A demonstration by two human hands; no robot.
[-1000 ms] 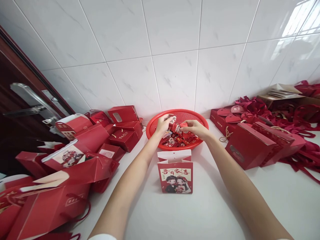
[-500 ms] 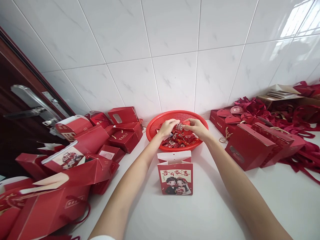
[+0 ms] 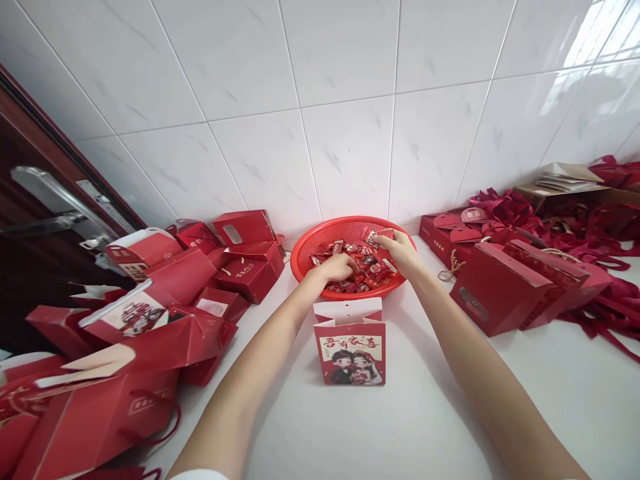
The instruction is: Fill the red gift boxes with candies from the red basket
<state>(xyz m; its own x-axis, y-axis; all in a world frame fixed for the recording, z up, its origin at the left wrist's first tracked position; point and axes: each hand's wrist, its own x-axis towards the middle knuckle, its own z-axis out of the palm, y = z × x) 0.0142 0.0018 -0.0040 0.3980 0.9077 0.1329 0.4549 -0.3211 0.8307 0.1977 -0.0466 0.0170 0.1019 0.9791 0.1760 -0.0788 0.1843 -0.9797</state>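
A red plastic basket with mesh sides holds many wrapped candies. Low inside it, my left hand has its fingers curled down among the candies; whatever they grip is hidden. My right hand is at the basket's right side, pinching a red-wrapped candy above the rest. Just in front of the basket stands a small red paper gift box, upright with its top open, printed with a cartoon bride and groom.
Red gift boxes lie heaped on the left, by a dark door with a metal handle. More red boxes stand on the right, before dark red ribbons and a cardboard box. A tiled wall rises behind.
My left hand has moved down into the candies, away from my right hand. My right hand has shifted slightly right and up with a candy in its fingers.
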